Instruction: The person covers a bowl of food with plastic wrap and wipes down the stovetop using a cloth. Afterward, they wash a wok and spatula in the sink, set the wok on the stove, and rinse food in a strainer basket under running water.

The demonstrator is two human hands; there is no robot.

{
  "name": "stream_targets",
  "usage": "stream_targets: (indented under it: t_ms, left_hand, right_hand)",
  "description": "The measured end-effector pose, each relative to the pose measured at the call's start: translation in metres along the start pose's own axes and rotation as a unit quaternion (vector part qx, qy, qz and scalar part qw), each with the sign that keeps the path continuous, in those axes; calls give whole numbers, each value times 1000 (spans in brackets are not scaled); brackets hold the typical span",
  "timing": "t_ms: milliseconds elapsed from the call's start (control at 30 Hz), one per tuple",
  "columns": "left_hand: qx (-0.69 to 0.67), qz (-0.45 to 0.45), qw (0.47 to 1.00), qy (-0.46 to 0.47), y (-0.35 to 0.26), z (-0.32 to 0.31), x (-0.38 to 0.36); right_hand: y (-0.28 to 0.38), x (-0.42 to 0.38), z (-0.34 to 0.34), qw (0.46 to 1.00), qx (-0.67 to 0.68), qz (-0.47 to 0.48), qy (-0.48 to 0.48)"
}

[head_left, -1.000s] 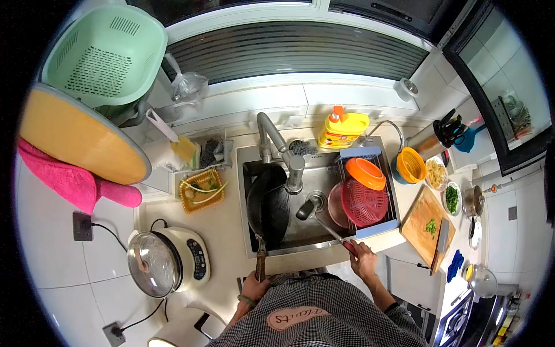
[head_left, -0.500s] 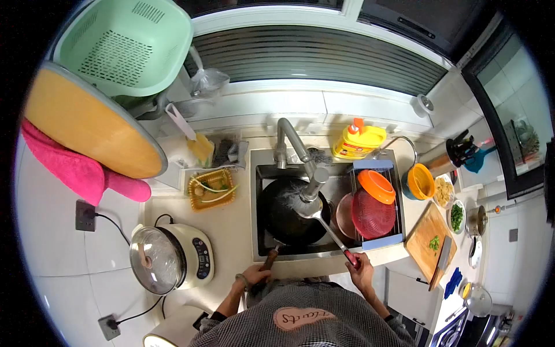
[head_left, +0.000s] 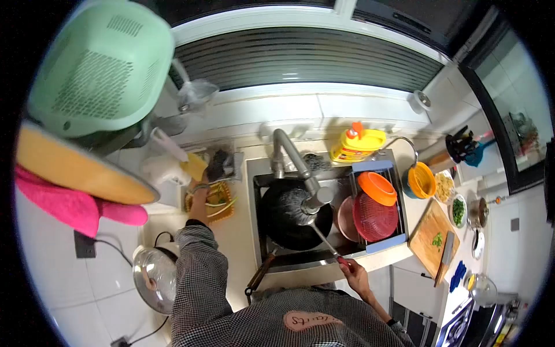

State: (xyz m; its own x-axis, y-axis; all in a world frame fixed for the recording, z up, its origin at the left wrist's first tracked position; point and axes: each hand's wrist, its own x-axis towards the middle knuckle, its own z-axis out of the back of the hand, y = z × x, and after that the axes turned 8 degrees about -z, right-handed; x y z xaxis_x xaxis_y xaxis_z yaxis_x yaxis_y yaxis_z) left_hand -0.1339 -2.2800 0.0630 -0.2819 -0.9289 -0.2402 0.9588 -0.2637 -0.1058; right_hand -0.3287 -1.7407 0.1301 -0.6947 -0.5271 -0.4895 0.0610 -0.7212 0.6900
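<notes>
My right hand [head_left: 355, 274] is wrapped round the red grip of a metal spatula [head_left: 326, 240], whose head is partly hidden under the faucet [head_left: 317, 198]. Water runs from the faucet into a black wok [head_left: 280, 222] in the sink [head_left: 289, 263]. The wok's brown handle [head_left: 263, 272] rests over the sink's front edge, with no hand on it. My left hand [head_left: 198, 180] reaches across the counter to a yellow scrubber [head_left: 195, 165], above a small yellow basket [head_left: 222, 211] with green and white stalks. Its fingers are mostly hidden, so I cannot make out their grip.
Right of the wok, a rack holds a red colander [head_left: 374, 218] and an orange bowl [head_left: 377, 188]. A yellow detergent bottle [head_left: 358, 143] stands behind. A cutting board [head_left: 428, 243] carries a knife [head_left: 445, 254] and chopped greens. An electric pot [head_left: 155, 277] sits left.
My left hand has let go of the wok's handle and moved up and left to the yellow scrubber. My right hand still holds the spatula under the faucet. The view has shifted slightly.
</notes>
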Motion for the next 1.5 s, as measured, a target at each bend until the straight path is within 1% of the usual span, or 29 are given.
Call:
stream_targets:
  t_ms: [100, 133, 200, 233, 267, 300, 333, 367, 400, 433, 467, 567, 600, 633, 667, 767, 833, 867, 900, 933, 967, 1033, 1100, 1167, 1233, 1267, 1367, 1433, 1500]
  left_hand:
    - [-15, 37, 998, 56, -19, 27, -3]
    - [-24, 44, 997, 61, -31, 39, -10]
    - [-105, 11, 994, -8, -64, 56, -46]
    - [-160, -102, 959, -211, -69, 4, -65]
    - [-154, -224, 881, -387, -76, -47, -83]
    - [-302, -251, 890, -234, -105, -47, -121]
    - [-431, -291, 837, -173, -133, -55, -155]
    - [-369, -324, 867, -89, -158, -51, -187]
    - [-343, -388, 853, -63, -176, -56, -213]
    - [-293, -438, 848, -59, -187, -78, -228]
    - [-270, -471, 832, -109, -199, -85, -242]
    - [-369, -488, 790, 35, -225, -94, -211]
    - [-313, -481, 816, 71, -230, -114, -196]
    - [-405, -431, 803, 76, -239, -123, -179]
    - [-404, -430, 803, 78, -236, -138, -174]
    - [-430, -376, 798, 192, -230, -179, -151]
    - [-409, -505, 760, 23, -230, -175, -157]
    - [-347, -495, 795, 55, -225, -173, -172]
    - [-327, -506, 797, 44, -222, -158, -191]
    - [-306, -517, 799, 31, -220, -139, -210]
    - [-328, -550, 768, -27, -224, -123, -228]
    - [-267, -546, 793, -19, -222, -132, -234]
    - [-364, -456, 803, 124, -225, -144, -210]
    - [-315, -458, 826, 94, -235, -146, -188]
    - [-373, -314, 868, 96, -242, -138, -176]
    - [-473, -241, 836, 138, -236, -187, -155]
    - [-435, -212, 858, 174, -227, -196, -148]
    - [-345, -286, 894, -12, -224, -195, -166]
    - [-510, -174, 840, 71, -230, -156, -195]
  right_hand:
    - [19, -8, 3, 976, 169, -103, 88]
    - [16, -7, 3, 975, 174, -109, 83]
    - [5, -8, -1, 983, 156, -84, 48]
    - [9, -11, 0, 983, 156, -88, 46]
    - [17, -13, -1, 984, 143, -96, 35]
    - [23, -15, -2, 986, 131, -105, 24]
    - [24, -15, -3, 980, 147, -133, 22]
    - [27, -15, -5, 980, 147, -133, 21]
    - [29, -15, -7, 976, 165, -140, 30]
    - [30, -15, -8, 972, 182, -146, 38]
    - [33, -17, -9, 972, 180, -145, 36]
    - [33, -16, -12, 972, 187, -142, 16]
    - [25, -15, -14, 974, 185, -132, 6]
    - [20, -17, -16, 975, 183, -124, -2]
    - [24, -19, -16, 981, 164, -106, -7]
    - [21, -17, -17, 980, 154, -123, 8]
    - [19, -10, -20, 983, 141, -117, -15]
    - [17, -9, -21, 987, 124, -100, -25]
    - [14, -8, -23, 990, 106, -83, -34]
    - [12, -3, -25, 992, 83, -94, -27]
    - [14, 1, -27, 992, 84, -94, -26]
    - [20, 2, -34, 994, 69, -66, -52]
    - [30, 3, -37, 994, 75, -57, -51]
    - [31, 4, -39, 994, 83, -49, -51]
    - [27, 10, -44, 995, -4, -93, -39]
    - [29, 11, -42, 995, -5, -94, -42]
    - [31, 17, -43, 995, 19, -100, -24]
    - [25, 32, -55, 985, 150, -28, -84]
    - [21, 45, -56, 991, 110, -49, -57]
